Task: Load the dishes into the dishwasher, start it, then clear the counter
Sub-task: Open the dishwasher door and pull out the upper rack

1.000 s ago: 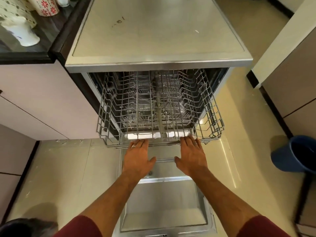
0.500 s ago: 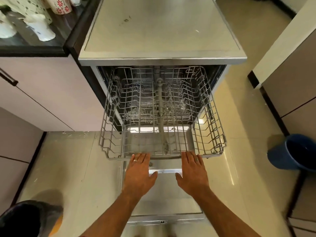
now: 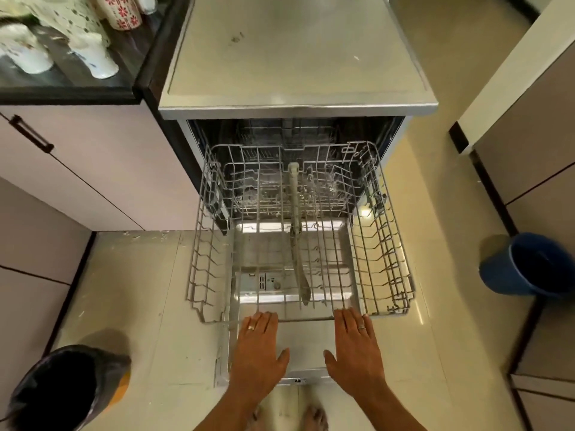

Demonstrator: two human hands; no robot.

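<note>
The dishwasher (image 3: 295,57) stands open with its door (image 3: 306,353) folded down flat. Its empty wire upper rack (image 3: 389,244) is drawn far out over the door. My left hand (image 3: 258,346) and my right hand (image 3: 354,346) are side by side at the rack's front rail, with fingertips hooked on the wire. A lower rack (image 3: 273,194) shows deeper inside the tub. On the dark counter (image 3: 62,91) at the upper left stand white ceramic pieces (image 3: 93,57) and a red-flowered mug (image 3: 119,10).
A blue bucket (image 3: 529,265) sits on the floor to the right of the rack. A bin lined with a black bag (image 3: 62,390) is at the lower left. Cabinet fronts flank both sides. My bare feet are just below the door's edge.
Both hands have moved toward me with the upper rack, which has slid from mostly inside the tub to far out over the open door.
</note>
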